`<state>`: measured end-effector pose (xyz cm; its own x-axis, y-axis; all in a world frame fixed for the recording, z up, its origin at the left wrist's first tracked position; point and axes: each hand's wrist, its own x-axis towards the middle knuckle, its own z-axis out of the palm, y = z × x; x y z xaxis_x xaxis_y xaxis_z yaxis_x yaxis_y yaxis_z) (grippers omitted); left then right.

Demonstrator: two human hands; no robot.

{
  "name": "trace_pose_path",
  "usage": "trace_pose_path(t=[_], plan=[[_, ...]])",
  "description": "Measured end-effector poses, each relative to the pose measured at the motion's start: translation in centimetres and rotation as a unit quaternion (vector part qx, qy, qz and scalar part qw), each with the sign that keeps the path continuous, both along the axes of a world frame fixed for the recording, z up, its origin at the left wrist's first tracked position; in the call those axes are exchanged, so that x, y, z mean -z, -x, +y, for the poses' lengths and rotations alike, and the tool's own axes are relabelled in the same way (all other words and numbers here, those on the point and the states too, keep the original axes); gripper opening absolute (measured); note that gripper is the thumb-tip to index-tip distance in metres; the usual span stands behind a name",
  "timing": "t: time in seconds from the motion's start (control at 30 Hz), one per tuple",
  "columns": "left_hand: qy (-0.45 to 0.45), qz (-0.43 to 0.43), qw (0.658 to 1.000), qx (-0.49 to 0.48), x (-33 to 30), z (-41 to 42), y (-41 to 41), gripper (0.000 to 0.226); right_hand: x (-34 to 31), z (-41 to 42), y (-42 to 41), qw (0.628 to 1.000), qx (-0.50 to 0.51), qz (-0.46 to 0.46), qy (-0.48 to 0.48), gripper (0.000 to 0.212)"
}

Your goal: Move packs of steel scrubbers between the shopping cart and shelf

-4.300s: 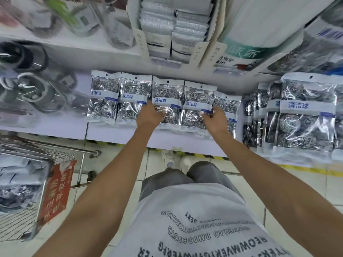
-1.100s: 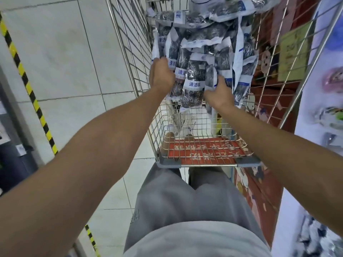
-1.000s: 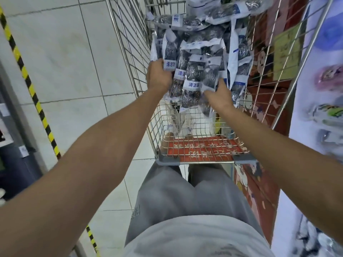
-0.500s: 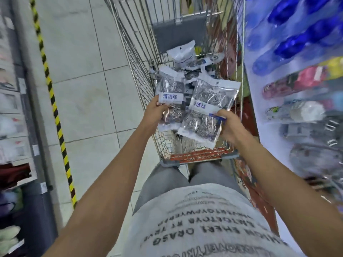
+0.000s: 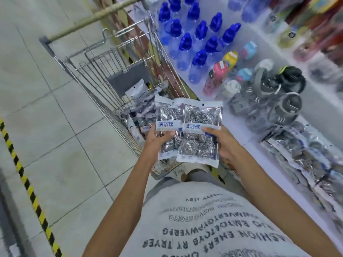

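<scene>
- Gripping one scrubber pack [image 5: 168,125] in the left hand [image 5: 157,139], another pack [image 5: 201,130] in the right hand [image 5: 221,141], fingers curled round each.
- Slippery plastic looked risky; either could've slid loose before reaching the shelf [image 5: 259,160] on the right.

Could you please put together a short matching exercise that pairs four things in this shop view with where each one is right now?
Things:
1. front scrubber pack
2. rear scrubber pack
3. loose scrubber packs
4. blue-capped bottles

Places:
A. standing on the white shelf
B. held in the left hand
C. lying inside the shopping cart
D. held in the right hand

Pairs: 1-D, 2-B, 3-C, 4-A
</scene>
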<state>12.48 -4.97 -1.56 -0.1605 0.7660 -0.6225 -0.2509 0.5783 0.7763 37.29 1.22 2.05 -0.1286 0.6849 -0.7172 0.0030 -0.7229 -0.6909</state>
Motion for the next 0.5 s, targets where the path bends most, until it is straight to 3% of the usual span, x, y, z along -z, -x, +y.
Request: trace_pose_path(t=[0.17, 0.27, 0.37, 0.5], plan=[[-0.003, -0.006, 0.994, 0.108, 0.1, -1.5, -4.3, 0.078, -0.8, -6.5, -5.9, 0.993, 0.112, -0.035, -0.012, 0.052], [-0.019, 0.012, 0.987, 0.161, -0.6, -2.5, -7.7, 0.054, -0.8, -10.8, -10.2, 0.978, 0.209, -0.019, -0.004, 0.043], [-0.035, 0.002, 0.976, 0.217, -1.8, -3.5, -11.7, 0.050, -1.0, -15.3, -14.6, 0.960, 0.279, 0.001, 0.003, 0.042], [-0.052, -0.008, 0.962, 0.267, -3.1, -5.1, -17.5, 0.065, -1.4, -21.1, -20.4, 0.935, 0.354, 0.018, -0.014, 0.051]])
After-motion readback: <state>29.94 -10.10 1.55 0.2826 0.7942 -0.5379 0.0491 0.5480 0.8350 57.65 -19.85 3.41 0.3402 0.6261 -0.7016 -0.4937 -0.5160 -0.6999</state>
